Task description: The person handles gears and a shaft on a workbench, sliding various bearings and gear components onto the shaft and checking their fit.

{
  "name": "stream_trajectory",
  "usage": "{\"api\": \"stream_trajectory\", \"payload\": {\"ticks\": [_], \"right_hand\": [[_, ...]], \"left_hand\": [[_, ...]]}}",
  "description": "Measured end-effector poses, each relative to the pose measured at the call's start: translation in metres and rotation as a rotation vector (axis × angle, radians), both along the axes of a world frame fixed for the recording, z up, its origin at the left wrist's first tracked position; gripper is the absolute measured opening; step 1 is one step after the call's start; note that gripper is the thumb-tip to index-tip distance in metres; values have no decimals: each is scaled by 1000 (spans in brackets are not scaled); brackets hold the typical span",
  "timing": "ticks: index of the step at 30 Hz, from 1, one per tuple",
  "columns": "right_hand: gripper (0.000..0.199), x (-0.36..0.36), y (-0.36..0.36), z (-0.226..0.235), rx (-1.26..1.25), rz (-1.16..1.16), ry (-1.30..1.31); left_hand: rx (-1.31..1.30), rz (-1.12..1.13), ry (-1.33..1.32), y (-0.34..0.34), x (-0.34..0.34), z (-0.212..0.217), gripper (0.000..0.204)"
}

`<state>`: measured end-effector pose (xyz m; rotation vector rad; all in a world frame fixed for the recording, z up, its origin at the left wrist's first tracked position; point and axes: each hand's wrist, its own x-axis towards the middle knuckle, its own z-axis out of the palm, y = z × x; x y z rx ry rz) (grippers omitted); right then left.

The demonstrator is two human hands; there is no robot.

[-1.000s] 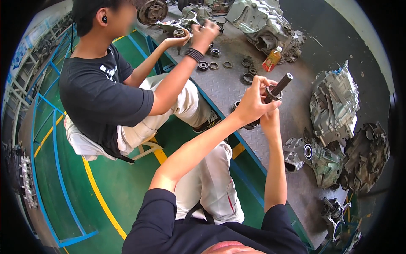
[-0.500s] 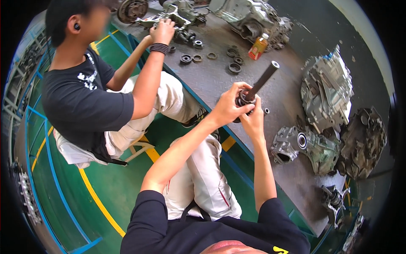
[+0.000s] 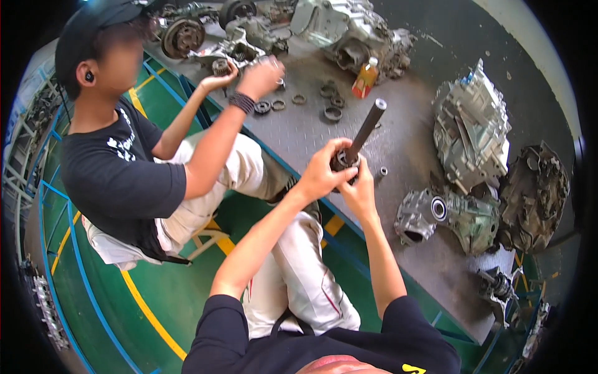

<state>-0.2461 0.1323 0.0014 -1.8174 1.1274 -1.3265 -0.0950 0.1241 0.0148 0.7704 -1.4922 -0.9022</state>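
Gripping a dark shaft (image 3: pixel 364 132) with a ring-shaped part at its base near the frame's centre, the left hand (image 3: pixel 321 174) and right hand (image 3: pixel 360 186) are both wrapped tight around it. Since a second ago the shaft has swung upright over the grey workbench (image 3: pixel 311 134), suggesting assembly is underway. At upper left a co-worker's hands (image 3: pixel 258 75) handle small parts.

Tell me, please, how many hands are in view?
4: the left hand and right hand grip the dark shaft at its base; a co-worker's two hands are at the metal parts farther along the bench. None hidden.
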Motion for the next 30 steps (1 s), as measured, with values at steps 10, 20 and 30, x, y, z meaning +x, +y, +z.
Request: {"api": "stream_trajectory", "payload": {"ticks": [10,20,30], "right_hand": [[80,0,0,-14,139,139,-165],[74,-1,0,-8,142,106,-118],[75,-6,-3,-9,95,134,-85]], "left_hand": [[74,-113,-60,-2,7,-8,71],[9,-75,-117,-7,7,-9,61],[-67,-125,-170,-17,12,-9,58]]}}
